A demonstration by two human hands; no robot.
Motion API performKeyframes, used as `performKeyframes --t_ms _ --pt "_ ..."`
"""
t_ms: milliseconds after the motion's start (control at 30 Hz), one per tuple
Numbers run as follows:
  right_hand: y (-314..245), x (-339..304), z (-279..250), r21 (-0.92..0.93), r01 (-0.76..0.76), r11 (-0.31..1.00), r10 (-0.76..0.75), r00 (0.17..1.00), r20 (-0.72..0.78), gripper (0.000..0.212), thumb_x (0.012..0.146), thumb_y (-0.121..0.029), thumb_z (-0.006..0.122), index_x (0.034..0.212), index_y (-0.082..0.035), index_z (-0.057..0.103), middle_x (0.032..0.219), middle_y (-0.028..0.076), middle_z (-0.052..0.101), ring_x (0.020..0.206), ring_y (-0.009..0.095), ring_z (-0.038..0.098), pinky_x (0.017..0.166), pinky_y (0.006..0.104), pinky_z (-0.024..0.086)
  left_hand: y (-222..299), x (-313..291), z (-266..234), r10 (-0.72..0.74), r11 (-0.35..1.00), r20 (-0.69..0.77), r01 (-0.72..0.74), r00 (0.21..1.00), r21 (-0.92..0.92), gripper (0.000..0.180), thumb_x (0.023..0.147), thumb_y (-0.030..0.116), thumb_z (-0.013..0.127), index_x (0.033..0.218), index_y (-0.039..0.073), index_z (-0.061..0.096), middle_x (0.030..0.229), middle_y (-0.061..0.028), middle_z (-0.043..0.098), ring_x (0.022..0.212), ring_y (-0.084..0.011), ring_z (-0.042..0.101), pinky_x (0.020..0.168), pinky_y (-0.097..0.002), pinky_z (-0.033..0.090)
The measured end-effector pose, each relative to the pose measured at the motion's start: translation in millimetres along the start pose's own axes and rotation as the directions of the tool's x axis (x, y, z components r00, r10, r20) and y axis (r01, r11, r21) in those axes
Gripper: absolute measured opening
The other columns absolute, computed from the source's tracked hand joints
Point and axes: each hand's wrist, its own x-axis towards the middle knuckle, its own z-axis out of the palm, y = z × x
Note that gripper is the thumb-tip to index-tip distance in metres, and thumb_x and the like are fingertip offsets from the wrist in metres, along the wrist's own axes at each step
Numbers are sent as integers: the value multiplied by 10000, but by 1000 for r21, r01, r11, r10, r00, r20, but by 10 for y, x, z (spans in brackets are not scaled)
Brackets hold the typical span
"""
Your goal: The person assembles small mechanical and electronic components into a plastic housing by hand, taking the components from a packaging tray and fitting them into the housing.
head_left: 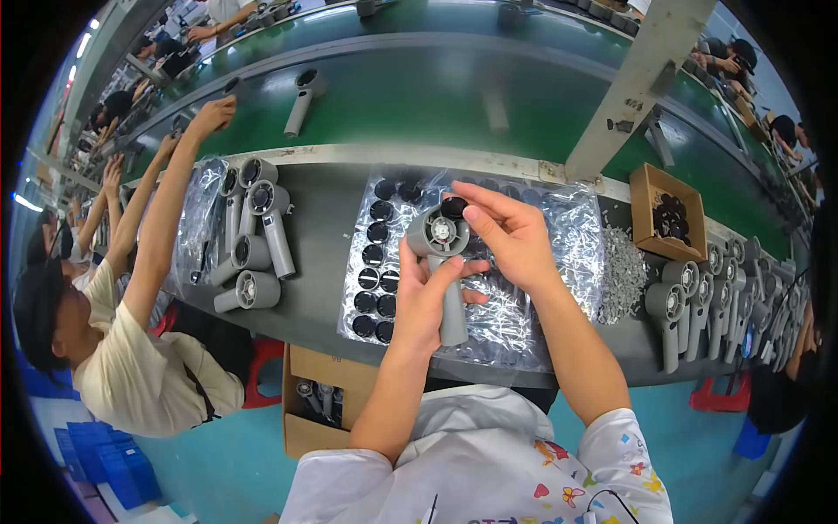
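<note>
My left hand (419, 306) is wrapped around a grey handheld fan (453, 319), its round head up and its handle pointing down toward me. Inside the head's ring a pale hub with blades shows. Between the thumb and fingers of my right hand (521, 244) is a round black cap (453, 208), pinched at the top edge of the fan head. Whether the cap touches the head I cannot tell. Beneath both hands lies a clear plastic sheet (567, 271), with several more black caps (373, 255) in rows at its left.
Right of the sheet are a heap of small grey pieces (621, 275), a cardboard box (644, 188) of black parts and several grey fans (670, 310). More fans (259, 293) lie left. A co-worker's arm (166, 210) reaches over the green conveyor (393, 100). A post (633, 92) rises beyond.
</note>
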Motion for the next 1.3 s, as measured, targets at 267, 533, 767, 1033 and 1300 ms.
performKeyframes --t_ms 267,533,767,1033,1300 --pt "31 -53 34 -179 152 972 -149 988 28 308 989 -91 661 1292 -76 713 1124 97 753 988 152 701 845 279 557 16 -56 -21 -24 1000 -22 24 999 -12 491 994 50 576 1409 98 317 1311 -147 525 1049 -322 712 583 -357 667" --pt "66 5 -4 -203 192 960 -173 979 109 289 981 -76 666 1263 -70 732 1179 106 725 1014 154 677 846 275 551 50 12 -37 -18 999 3 18 1000 -47 486 998 55 566 1410 98 312 1313 -150 530 1065 -325 709 580 -357 668" --pt "67 4 -24 -110 86 990 -73 990 121 293 979 -83 678 1267 -72 733 1227 83 698 1052 146 664 890 268 543 35 10 -33 -11 999 -1 11 1000 -30 485 997 47 560 1407 102 308 1298 -154 548 1074 -322 706 584 -360 672" --pt "-54 5 -46 -76 48 996 -32 979 200 297 969 -13 657 1255 -54 728 1256 100 687 1108 194 661 878 318 616 62 13 -28 -13 1000 -1 13 1000 -2 493 989 47 567 1413 93 320 1297 -165 555 1077 -320 706 568 -344 668" --pt "-139 -1 -83 -235 104 966 -35 959 280 270 908 33 691 1162 -24 765 1287 119 713 1287 231 569 971 339 576 49 13 -32 1 999 -11 -1 1000 40 527 974 47 593 1422 94 321 1299 -174 559 1085 -321 705 566 -340 669"
